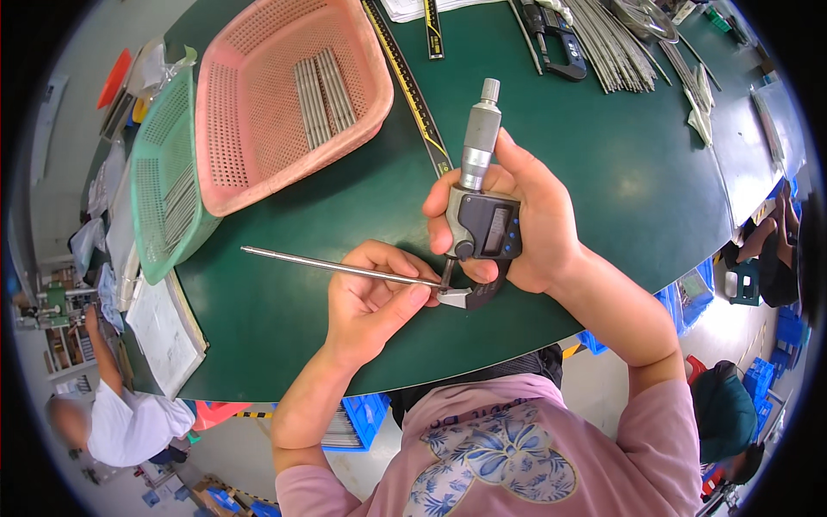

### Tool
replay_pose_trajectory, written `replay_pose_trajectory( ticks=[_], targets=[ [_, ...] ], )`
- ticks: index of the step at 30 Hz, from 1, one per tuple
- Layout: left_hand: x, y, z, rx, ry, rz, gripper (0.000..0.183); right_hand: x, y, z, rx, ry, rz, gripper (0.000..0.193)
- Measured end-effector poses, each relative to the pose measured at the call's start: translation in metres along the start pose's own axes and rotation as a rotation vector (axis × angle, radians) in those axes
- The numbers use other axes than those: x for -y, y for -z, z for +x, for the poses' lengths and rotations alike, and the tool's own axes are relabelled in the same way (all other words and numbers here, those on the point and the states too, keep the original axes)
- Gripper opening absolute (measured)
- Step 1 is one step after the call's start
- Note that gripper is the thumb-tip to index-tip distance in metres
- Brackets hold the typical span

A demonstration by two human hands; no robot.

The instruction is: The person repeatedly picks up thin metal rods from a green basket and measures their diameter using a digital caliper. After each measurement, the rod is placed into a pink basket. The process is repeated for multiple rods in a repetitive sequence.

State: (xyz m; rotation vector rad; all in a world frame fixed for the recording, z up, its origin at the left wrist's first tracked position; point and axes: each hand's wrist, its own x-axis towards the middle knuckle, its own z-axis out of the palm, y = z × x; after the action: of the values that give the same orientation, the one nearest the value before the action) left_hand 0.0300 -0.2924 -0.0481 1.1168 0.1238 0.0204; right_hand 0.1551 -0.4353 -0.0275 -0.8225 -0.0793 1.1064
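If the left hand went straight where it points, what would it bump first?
Besides the metal rod it holds, the left hand would probably bump the micrometer gripped by the right hand, though depth is hard to judge from one picture.

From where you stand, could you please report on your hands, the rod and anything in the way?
Left hand holding metal rod, right hand holding gauge. Rod's right end at gauge's jaws, contact unclear. Nothing visibly blocking; pink basket apart from rod.
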Motion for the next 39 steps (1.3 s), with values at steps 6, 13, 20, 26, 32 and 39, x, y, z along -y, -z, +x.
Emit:
replay_pose_trajectory(
  ticks=[6, 13, 20, 26, 32, 39],
  targets=[
    [0.0005, 0.002, -0.0004, 0.025, -0.003, 0.0, 0.017, -0.0007, -0.0023, -0.0007, -0.001, 0.009, -0.031, 0.068],
    [0.0008, -0.0011, -0.0008, 0.004, -0.008, 0.012, 0.017, 0.0013, -0.003, -0.0021, -0.025, 0.018, -0.058, 0.066],
    [-0.0006, -0.002, 0.0006, -0.02, -0.016, 0.024, 0.014, 0.0018, -0.0028, -0.0028, 0.016, 0.028, -0.046, 0.065],
    [-0.0017, 0.0007, 0.0013, -0.005, 0.011, 0.023, 0.012, 0.0029, -0.0046, -0.0026, 0.004, -0.004, -0.042, 0.066],
    [-0.0014, 0.0025, 0.0011, 0.039, -0.003, -0.01, 0.013, 0.0032, -0.0022, -0.0019, 0.01, -0.052, 0.015, 0.068],
    [-0.0009, 0.0019, 0.0013, 0.052, 0.003, -0.013, 0.014, 0.0004, -0.0007, -0.0014, 0.009, -0.031, -0.035, 0.07]
  ],
)
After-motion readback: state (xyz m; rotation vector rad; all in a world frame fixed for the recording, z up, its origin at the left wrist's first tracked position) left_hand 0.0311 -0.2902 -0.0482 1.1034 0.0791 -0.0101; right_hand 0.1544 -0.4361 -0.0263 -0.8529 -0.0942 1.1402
